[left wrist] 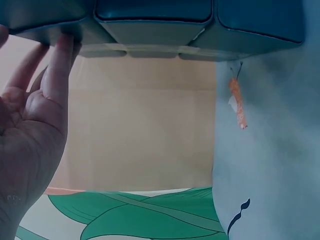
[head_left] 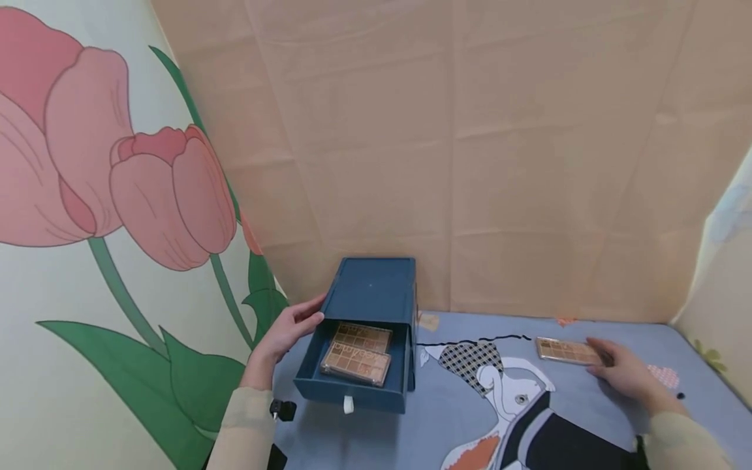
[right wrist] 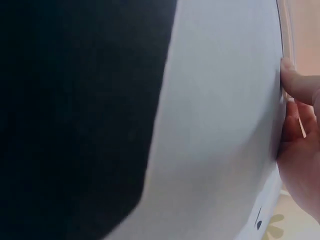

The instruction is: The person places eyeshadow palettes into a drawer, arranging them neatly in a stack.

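A dark blue drawer box [head_left: 370, 287] stands against the back, its front drawer [head_left: 329, 390] pulled out and showing a white tab [head_left: 348, 405]. Two makeup palettes with tan pans lie inside; the front palette [head_left: 356, 363] overlaps the rear palette [head_left: 363, 336]. My left hand [head_left: 288, 331] touches the box's left side near its top front corner, fingers extended along it in the left wrist view. Far to the right, my right hand [head_left: 625, 369] pinches the right end of a third makeup palette [head_left: 564, 350], which is flat and close over the table.
A light blue cloth [head_left: 435, 418] printed with a cartoon figure covers the table [head_left: 587, 418]. Behind it hangs a creased tan sheet [head_left: 470, 163]. The wall with painted tulips [head_left: 170, 196] closes off the left, and a pale wall [head_left: 722, 313] rises on the right.
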The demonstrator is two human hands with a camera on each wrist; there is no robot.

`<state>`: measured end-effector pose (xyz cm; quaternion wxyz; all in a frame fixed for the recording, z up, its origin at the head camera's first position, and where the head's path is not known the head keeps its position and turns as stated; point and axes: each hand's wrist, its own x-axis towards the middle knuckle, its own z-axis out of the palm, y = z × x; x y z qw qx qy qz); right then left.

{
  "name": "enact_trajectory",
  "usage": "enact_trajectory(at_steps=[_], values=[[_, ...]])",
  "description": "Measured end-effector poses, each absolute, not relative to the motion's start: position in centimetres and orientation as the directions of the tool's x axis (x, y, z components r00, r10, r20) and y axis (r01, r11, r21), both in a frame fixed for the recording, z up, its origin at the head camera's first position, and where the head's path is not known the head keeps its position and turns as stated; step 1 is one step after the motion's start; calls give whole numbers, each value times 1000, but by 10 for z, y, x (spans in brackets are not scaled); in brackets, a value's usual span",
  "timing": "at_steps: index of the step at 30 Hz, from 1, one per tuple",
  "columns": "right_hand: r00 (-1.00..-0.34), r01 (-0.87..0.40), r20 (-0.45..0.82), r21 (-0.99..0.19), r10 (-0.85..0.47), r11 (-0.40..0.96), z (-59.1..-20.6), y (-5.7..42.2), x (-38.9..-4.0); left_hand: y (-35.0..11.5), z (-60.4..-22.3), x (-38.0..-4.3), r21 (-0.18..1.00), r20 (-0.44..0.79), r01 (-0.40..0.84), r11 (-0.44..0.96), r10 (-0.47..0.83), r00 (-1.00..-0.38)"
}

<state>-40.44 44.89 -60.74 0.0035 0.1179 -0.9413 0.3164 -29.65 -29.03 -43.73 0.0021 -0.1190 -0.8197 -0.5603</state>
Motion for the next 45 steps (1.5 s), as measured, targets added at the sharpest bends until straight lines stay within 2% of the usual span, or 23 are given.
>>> enact_trajectory(at_steps=[7, 14, 20, 33, 45], values=[[-985, -91, -54, -640, -163, 763, -612, 449, -408, -291, -440, -297, 923, 128, 181, 341, 174, -976], [-976, -92, -88, -655, -197, 750, -617, 457, -406, -290, -438, -297, 924, 122, 186, 335, 203, -971], [-979, -62, -104, -662, -173, 747, -613, 455, -409, -290, -434, -298, 919, 135, 198, 340, 201, -970], [-975, -112, -87, -602, -204, 791, -604, 453, -416, -291, -435, -296, 922, 128, 189, 338, 194, -973], [-972, -224, 52, -514, -231, 828, -581, 446, -403, -289, -435, -297, 922, 126, 182, 342, 180, -976]])
